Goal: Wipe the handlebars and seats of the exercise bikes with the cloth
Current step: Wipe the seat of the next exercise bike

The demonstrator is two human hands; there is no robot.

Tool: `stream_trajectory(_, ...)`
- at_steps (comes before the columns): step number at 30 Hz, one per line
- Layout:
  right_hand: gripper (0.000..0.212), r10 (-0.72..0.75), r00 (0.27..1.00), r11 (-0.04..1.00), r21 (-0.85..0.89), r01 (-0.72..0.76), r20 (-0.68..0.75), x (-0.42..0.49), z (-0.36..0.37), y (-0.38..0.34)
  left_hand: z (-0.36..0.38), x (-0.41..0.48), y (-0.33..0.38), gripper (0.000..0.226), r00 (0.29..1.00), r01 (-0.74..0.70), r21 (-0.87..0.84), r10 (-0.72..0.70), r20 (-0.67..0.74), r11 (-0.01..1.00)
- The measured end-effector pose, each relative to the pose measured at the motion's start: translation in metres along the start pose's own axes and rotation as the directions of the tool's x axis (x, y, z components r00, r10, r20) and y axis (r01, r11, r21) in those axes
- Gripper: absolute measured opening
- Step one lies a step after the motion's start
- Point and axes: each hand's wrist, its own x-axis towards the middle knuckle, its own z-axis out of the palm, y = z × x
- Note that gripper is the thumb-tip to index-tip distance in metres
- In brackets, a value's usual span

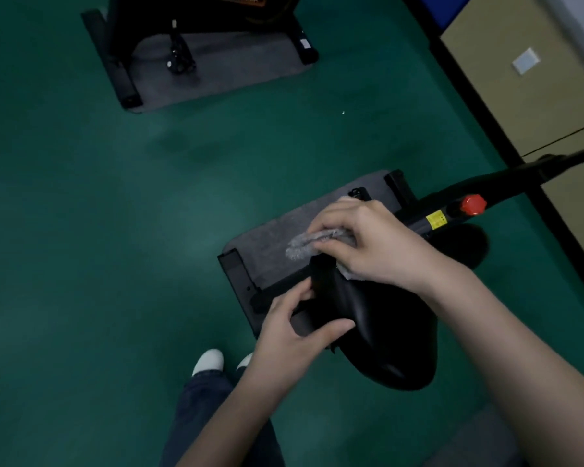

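A person leans over the black seat (pixel 385 332) of a bike (pixel 486 187) that stands on a grey mat (pixel 270 237), mid-wipe. The right hand (pixel 368 244) has its fingers curled tight round a bunched grey cloth (pixel 304 244) and presses it on the seat's narrow end, above the middle of the mat. The left hand (pixel 290 335) grips the seat's left side, with the thumb laid across the top and the fingers tucked under, toward the mat's left edge. The likeliest fault from here is a patchy wipe. Wadded as it is, the cloth meets the seat with only a small face, and the broad rear of the seat, nearest the person, could be passed over unless the cloth is spread or worked back in strokes. A fluffy tail of cloth sticks out to the left of the fingers and could catch under the seat's nose. If the bracing hand lets go, a hard push might twist the seat on its post or rock the bike on the mat. The red knob (pixel 472 204) on the frame sits near the wiping wrist, and a wide sweep could knock it. No handlebars show here, and a far bike (pixel 199 15) waits across the green floor (pixel 81 230), so much of the job appears to remain.
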Motion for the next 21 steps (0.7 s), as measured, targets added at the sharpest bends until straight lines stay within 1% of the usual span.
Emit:
stream_trajectory(2, 0.013, -0.081, 0.995, 0.997, 0.0, 0.081, 0.056, -0.011, 0.003, -0.01, 0.006, -0.001, -0.003, 0.074, 1.0, -0.009, -0.059, 0.009, -0.01, 0.998)
stream_trajectory(4, 0.017, -0.144, 0.978, 0.989, -0.007, 0.147, 0.153, -0.022, 0.008, -0.018, 0.011, -0.005, -0.004, 0.059, 1.0, -0.012, -0.14, 0.009, -0.019, 0.99)
stream_trajectory(6, 0.021, -0.181, 0.958, 0.979, -0.047, 0.196, 0.221, -0.028, 0.01, -0.02, 0.016, -0.006, -0.008, 0.056, 1.0, -0.011, -0.223, 0.006, -0.026, 0.975)
stream_trajectory(9, 0.02, -0.179, 0.963, 0.975, -0.093, 0.2, 0.201, -0.016, 0.008, -0.019, 0.023, -0.01, -0.014, 0.061, 1.0, -0.016, -0.289, 0.008, -0.03, 0.957)
stream_trajectory(11, 0.017, -0.126, 0.978, 0.978, -0.146, 0.15, 0.163, 0.002, 0.008, -0.013, 0.027, -0.013, -0.017, 0.057, 0.999, -0.034, -0.312, 0.021, -0.044, 0.95)
stream_trajectory(13, 0.017, 0.015, 0.991, 0.984, -0.177, 0.009, 0.135, 0.022, 0.005, 0.001, 0.031, -0.015, -0.021, 0.058, 0.997, -0.062, -0.332, 0.041, -0.07, 0.941)
stream_trajectory(15, 0.016, 0.196, 0.973, 0.974, -0.136, -0.18, 0.121, 0.035, 0.002, 0.014, 0.037, -0.017, -0.028, 0.066, 0.994, -0.077, -0.341, 0.045, -0.101, 0.937)
stream_trajectory(16, 0.015, 0.25, 0.962, 0.966, -0.101, -0.239, 0.112, 0.038, 0.002, 0.019, 0.04, -0.019, -0.032, 0.07, 0.992, -0.08, -0.348, 0.04, -0.121, 0.934)
stream_trajectory(17, 0.014, 0.261, 0.96, 0.964, -0.082, -0.253, 0.103, 0.039, 0.003, 0.023, 0.044, -0.021, -0.035, 0.073, 0.99, -0.078, -0.354, 0.032, -0.135, 0.932)
stream_trajectory(18, 0.015, 0.228, 0.969, 0.971, -0.094, -0.22, 0.092, 0.037, 0.005, 0.024, 0.049, -0.024, -0.039, 0.075, 0.99, -0.076, -0.361, 0.027, -0.14, 0.929)
stream_trajectory(19, 0.015, 0.165, 0.983, 0.98, -0.128, -0.154, 0.079, 0.033, 0.007, 0.021, 0.054, -0.027, -0.042, 0.075, 0.99, -0.079, -0.369, 0.028, -0.142, 0.926)
stream_trajectory(21, 0.014, -0.036, 0.996, 0.981, -0.187, 0.051, 0.078, 0.018, 0.008, 0.01, 0.065, -0.034, -0.046, 0.071, 0.989, -0.082, -0.387, 0.026, -0.147, 0.918)
